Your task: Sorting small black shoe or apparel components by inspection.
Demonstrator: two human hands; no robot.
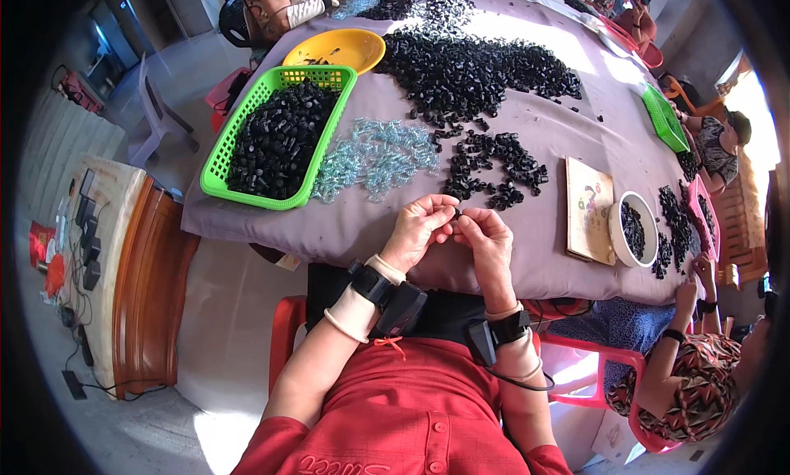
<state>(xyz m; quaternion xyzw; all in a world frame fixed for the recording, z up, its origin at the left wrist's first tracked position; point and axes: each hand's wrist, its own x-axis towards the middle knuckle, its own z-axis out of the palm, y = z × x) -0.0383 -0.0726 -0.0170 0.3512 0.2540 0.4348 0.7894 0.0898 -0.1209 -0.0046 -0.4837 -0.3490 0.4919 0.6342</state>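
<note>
Close together at the table's near edge, my left hand (416, 231) and my right hand (490, 240) are both closed in a pinch. Between their fingertips is a small black plastic part (456, 215), mostly covered by the fingers. Just beyond them lies a small heap of loose black plastic parts (499, 164). To its left spreads a pile of clear bluish plastic pieces (380, 156). A green basket (285, 202) full of black parts stands left of that pile, at the table's edge.
A large mound of black parts (469, 72) covers the far middle. Behind the green basket sits a yellow dish (362, 47). A notebook (589, 212) and a white bowl (650, 243) of black parts lie to the right. Co-workers sit around the cloth-covered table (539, 275), one (691, 376) close on my right.
</note>
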